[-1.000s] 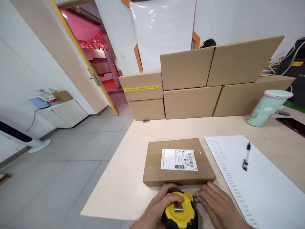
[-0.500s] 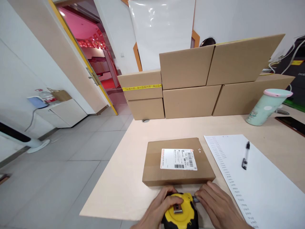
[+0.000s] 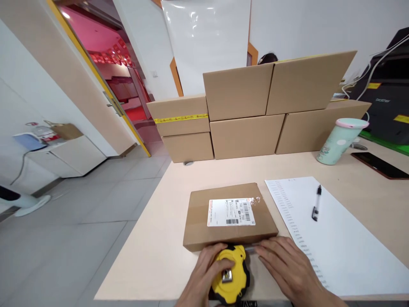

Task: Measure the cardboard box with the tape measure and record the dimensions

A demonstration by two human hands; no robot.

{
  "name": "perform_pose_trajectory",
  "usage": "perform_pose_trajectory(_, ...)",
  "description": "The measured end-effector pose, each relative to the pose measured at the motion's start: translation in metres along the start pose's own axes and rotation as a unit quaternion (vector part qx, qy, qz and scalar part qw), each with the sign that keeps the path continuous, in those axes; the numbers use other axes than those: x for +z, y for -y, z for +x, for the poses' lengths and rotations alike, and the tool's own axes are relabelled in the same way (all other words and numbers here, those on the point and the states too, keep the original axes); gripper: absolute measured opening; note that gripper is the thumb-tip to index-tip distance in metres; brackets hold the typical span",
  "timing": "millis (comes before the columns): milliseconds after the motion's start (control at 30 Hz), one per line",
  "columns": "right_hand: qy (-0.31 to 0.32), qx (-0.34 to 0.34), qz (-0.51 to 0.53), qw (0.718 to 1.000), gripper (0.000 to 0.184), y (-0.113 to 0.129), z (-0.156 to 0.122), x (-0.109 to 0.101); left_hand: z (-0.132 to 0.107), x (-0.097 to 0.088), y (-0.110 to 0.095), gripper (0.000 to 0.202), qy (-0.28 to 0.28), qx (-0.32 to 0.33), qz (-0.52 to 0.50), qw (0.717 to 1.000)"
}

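Observation:
A flat cardboard parcel (image 3: pixel 198 213) with a white shipping label (image 3: pixel 231 212) lies on the pale table (image 3: pixel 159 251) in front of me. My left hand (image 3: pixel 204 273) is wrapped round a yellow and black tape measure (image 3: pixel 230 277) at the parcel's near edge. My right hand (image 3: pixel 284 266) rests just to the right of it, fingers pinched at the tape's tip (image 3: pixel 254 249) against the parcel's front edge.
A large white sheet (image 3: pixel 345 238) with a black pen (image 3: pixel 316 202) lies right of the parcel. Stacked cardboard boxes (image 3: pixel 246 111) line the table's far side. A mint cup (image 3: pixel 338 140) and a dark phone (image 3: pixel 380 165) sit at right. Grey floor lies to the left.
The tape measure and both hands have shifted slightly left and closer to the parcel's front edge. My view has turned a little to the right.

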State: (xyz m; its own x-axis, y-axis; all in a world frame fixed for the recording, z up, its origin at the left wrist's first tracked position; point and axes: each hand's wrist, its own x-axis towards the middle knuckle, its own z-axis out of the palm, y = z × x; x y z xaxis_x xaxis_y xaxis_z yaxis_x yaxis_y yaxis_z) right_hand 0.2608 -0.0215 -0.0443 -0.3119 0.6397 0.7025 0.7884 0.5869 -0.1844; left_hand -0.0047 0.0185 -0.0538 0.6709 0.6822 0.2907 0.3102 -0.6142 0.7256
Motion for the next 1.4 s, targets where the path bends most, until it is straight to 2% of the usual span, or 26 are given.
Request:
perform_pose_trajectory(100, -0.052, 0.054, -0.031, 0.997, 0.018, -0.021, 0.000, -0.022, 0.005, -0.004, 0.003, 0.071, -0.009, -0.004, 0.028, 1.000)
perform_pose_trajectory(167, -0.063, 0.171, -0.116, 0.976, 0.010, -0.050, -0.003, -0.041, 0.006, -0.005, 0.003, 0.072, -0.014, -0.016, 0.043, 0.999)
perform_pose_trajectory(200, -0.050, 0.249, -0.161, 0.954, 0.015, -0.068, -0.004, -0.051, 0.007, -0.005, 0.003, 0.072, -0.014, -0.023, 0.048, 0.998)
perform_pose_trajectory(267, 0.020, 0.385, -0.221, 0.896, 0.023, -0.105, -0.006, -0.069, 0.008, -0.006, 0.001, 0.070, -0.012, -0.041, 0.053, 0.998)
perform_pose_trajectory(333, 0.090, 0.463, -0.245, 0.847, 0.031, -0.136, -0.004, -0.081, 0.010, -0.008, -0.001, 0.069, -0.009, -0.061, 0.059, 0.996)
perform_pose_trajectory(367, 0.118, 0.477, -0.246, 0.836, 0.038, -0.148, -0.002, -0.085, 0.012, -0.010, -0.003, 0.069, -0.002, -0.069, 0.065, 0.995)
perform_pose_trajectory(500, 0.193, 0.491, -0.217, 0.821, 0.058, -0.174, 0.008, -0.079, 0.018, -0.013, -0.009, 0.071, 0.019, -0.074, 0.115, 0.990)
perform_pose_trajectory(600, 0.221, 0.502, -0.211, 0.809, 0.051, -0.184, 0.010, -0.066, 0.017, -0.005, -0.012, 0.071, -0.031, -0.047, 0.169, 0.984)
perform_pose_trajectory(700, 0.193, 0.522, -0.145, 0.818, 0.039, -0.193, 0.005, -0.061, 0.013, 0.013, -0.015, 0.071, -0.096, 0.001, 0.206, 0.974)
perform_pose_trajectory(767, 0.163, 0.532, -0.091, 0.826, 0.036, -0.195, 0.000, -0.064, 0.016, 0.032, -0.019, 0.069, -0.112, 0.054, 0.191, 0.974)
perform_pose_trajectory(800, 0.137, 0.537, -0.051, 0.831, 0.034, -0.193, -0.001, -0.068, 0.020, 0.042, -0.022, 0.067, -0.104, 0.088, 0.171, 0.976)
perform_pose_trajectory(867, 0.056, 0.542, 0.078, 0.835, 0.031, -0.186, -0.002, -0.078, 0.036, 0.064, -0.031, 0.069, -0.050, 0.165, 0.120, 0.978)
perform_pose_trajectory(933, -0.042, 0.525, 0.241, 0.815, 0.032, -0.172, 0.001, -0.089, 0.058, 0.084, -0.046, 0.080, 0.051, 0.190, 0.110, 0.974)
perform_pose_trajectory(1000, -0.091, 0.499, 0.321, 0.800, 0.036, -0.157, 0.008, -0.098, 0.081, 0.099, -0.063, 0.087, 0.109, 0.185, 0.138, 0.967)
perform_pose_trajectory(1133, -0.116, 0.463, 0.279, 0.833, 0.040, -0.134, 0.023, -0.098, 0.115, 0.114, -0.086, 0.100, 0.145, 0.180, 0.204, 0.952)
perform_pose_trajectory(1267, -0.174, 0.441, 0.183, 0.861, 0.038, -0.130, 0.027, -0.076, 0.137, 0.119, -0.083, 0.101, 0.165, 0.181, 0.266, 0.932)
perform_pose_trajectory(1333, -0.169, 0.442, 0.192, 0.859, 0.043, -0.132, 0.025, -0.061, 0.146, 0.121, -0.077, 0.104, 0.175, 0.163, 0.293, 0.926)
perform_pose_trajectory(1400, -0.138, 0.448, 0.274, 0.840, 0.047, -0.135, 0.021, -0.047, 0.152, 0.123, -0.071, 0.109, 0.179, 0.149, 0.297, 0.926)
